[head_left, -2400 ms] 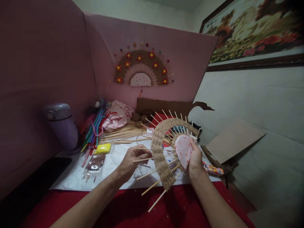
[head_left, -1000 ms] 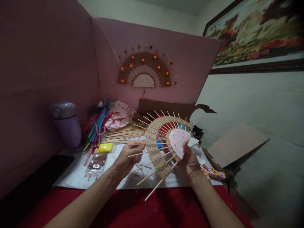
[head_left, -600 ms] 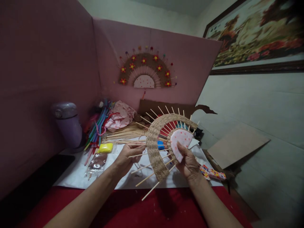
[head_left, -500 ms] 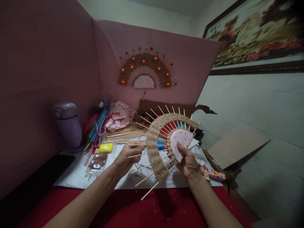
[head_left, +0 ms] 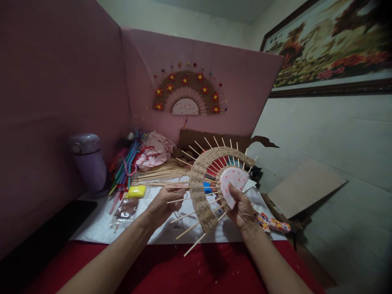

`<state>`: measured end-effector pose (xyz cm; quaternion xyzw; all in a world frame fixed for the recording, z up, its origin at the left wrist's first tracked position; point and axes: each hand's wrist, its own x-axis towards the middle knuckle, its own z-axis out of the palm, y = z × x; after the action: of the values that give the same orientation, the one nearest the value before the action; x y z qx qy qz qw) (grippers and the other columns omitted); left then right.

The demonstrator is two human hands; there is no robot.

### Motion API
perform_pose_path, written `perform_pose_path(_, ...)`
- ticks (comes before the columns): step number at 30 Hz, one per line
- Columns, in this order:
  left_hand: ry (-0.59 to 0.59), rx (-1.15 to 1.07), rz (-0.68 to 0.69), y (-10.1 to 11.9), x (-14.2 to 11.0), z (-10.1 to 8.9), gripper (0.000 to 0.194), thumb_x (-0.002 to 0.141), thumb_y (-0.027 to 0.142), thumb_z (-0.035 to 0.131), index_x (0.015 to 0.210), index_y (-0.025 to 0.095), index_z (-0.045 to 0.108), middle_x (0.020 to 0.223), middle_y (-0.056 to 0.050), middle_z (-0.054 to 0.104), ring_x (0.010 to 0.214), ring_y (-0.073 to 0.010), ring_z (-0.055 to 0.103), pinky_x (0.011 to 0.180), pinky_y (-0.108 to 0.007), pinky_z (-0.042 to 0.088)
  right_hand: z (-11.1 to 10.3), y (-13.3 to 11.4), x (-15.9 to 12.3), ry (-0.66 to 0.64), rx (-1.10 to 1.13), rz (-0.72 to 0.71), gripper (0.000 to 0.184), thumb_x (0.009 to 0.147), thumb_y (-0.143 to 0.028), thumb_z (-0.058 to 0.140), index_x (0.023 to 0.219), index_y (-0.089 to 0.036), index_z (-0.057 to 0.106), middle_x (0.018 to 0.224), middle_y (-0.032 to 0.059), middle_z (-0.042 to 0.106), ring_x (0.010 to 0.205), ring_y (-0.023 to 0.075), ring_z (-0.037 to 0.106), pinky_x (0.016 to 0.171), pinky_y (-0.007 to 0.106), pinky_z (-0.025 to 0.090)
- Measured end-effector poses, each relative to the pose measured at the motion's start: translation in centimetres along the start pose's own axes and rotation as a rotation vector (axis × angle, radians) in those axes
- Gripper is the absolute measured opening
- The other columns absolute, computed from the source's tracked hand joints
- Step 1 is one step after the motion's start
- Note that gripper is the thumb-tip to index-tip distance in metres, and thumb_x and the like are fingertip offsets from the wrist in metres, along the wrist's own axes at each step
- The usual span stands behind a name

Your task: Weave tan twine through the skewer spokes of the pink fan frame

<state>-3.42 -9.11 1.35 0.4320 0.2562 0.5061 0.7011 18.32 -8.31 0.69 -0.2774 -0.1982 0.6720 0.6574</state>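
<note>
A half-round woven fan (head_left: 199, 179) is held up over the table, tilted, with thin wooden sticks fanning out through a band of braided twine. At its centre sits a half-disc covered in white cloth with pink dots (head_left: 232, 179). My right hand (head_left: 243, 208) grips this half-disc, thumb on its front and the other fingers mostly hidden behind. On the outer side of the band, my left hand (head_left: 165, 204) pinches the end of one wooden stick (head_left: 176, 187). Several other stick ends jut out below those fingers.
A similar fan with red flowers (head_left: 185, 81) hangs on the pink board. Behind my hands lie loose sticks (head_left: 162, 173), pipe cleaners (head_left: 124, 163) and dotted cloth (head_left: 157, 149). Left are a purple bottle (head_left: 90, 163) and yellow clay pack (head_left: 136, 191); right, a cardboard sheet (head_left: 308, 188).
The fan's lower stick ends have shifted very slightly to the right and up. Both hands keep the same grip.
</note>
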Motion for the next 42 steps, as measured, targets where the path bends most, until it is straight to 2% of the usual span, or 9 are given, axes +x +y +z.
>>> perform_pose_path(7, 0.032, 0.032, -0.018, 0.1, -0.1, 0.2, 0.026, 0.063, 0.018, 0.071, 0.088, 0.011, 0.068, 0.045, 0.008, 0.030, 0.042, -0.0016, 0.021, 0.043, -0.019, 0.012, 0.7, -0.4, -0.3, 0.067, 0.015, -0.028, 0.020, 0.067, -0.013, 0.065, 0.086, -0.013, 0.062, 0.070, 0.0033, 0.071, 0.048, 0.0154, 0.064, 0.055, 0.030, 0.058)
perform_pose_path(13, 0.043, 0.061, -0.003, -0.1, -0.2, 0.6, 0.027, 0.062, 0.019, 0.071, 0.087, 0.010, 0.069, 0.051, 0.006, 0.034, 0.043, -0.0017, 0.021, 0.042, -0.020, 0.010, 0.1, -0.5, 0.2, 0.062, 0.105, -0.058, 0.026, 0.064, -0.010, 0.069, 0.089, -0.014, 0.062, 0.076, 0.0021, 0.072, 0.060, 0.0156, 0.067, 0.062, 0.027, 0.059)
perform_pose_path(19, 0.034, 0.074, -0.001, -0.1, -0.2, 0.4, 0.025, 0.063, 0.019, 0.069, 0.086, 0.008, 0.071, 0.050, 0.005, 0.034, 0.044, -0.0018, 0.022, 0.044, -0.021, 0.011, 0.5, -0.8, 0.0, 0.083, 0.065, -0.080, 0.024, 0.064, -0.013, 0.068, 0.087, -0.014, 0.062, 0.074, 0.0032, 0.072, 0.053, 0.0147, 0.065, 0.049, 0.025, 0.057)
perform_pose_path(24, 0.070, 0.154, 0.055, 0.2, -0.3, 0.5, 0.022, 0.064, 0.020, 0.067, 0.082, 0.007, 0.071, 0.047, 0.003, 0.040, 0.043, -0.0025, 0.024, 0.045, -0.022, 0.012, 0.7, -1.1, -0.1, 0.144, 0.103, -0.132, 0.019, 0.064, -0.012, 0.067, 0.082, -0.015, 0.061, 0.067, 0.0003, 0.070, 0.052, 0.0130, 0.064, 0.051, 0.024, 0.057)
perform_pose_path(32, 0.066, 0.154, 0.125, 0.5, -0.3, 1.0, 0.018, 0.066, 0.020, 0.063, 0.076, 0.008, 0.072, 0.041, 0.004, 0.035, 0.042, -0.0042, 0.024, 0.044, -0.023, 0.009, 0.1, -1.6, 0.4, 0.098, 0.096, -0.150, 0.028, 0.064, -0.014, 0.065, 0.092, -0.015, 0.060, 0.076, 0.0041, 0.071, 0.063, 0.0167, 0.067, 0.048, 0.025, 0.056)
perform_pose_path(42, 0.218, 0.220, 0.244, 1.0, -0.3, 0.6, 0.014, 0.065, 0.020, 0.065, 0.072, 0.010, 0.071, 0.043, 0.005, 0.038, 0.044, -0.0037, 0.025, 0.044, -0.021, 0.012, -0.8, -1.9, 1.2, 0.131, 0.043, -0.216, 0.027, 0.062, -0.017, 0.069, 0.086, -0.017, 0.058, 0.069, -0.0020, 0.068, 0.059, 0.0149, 0.065, 0.047, 0.025, 0.056)
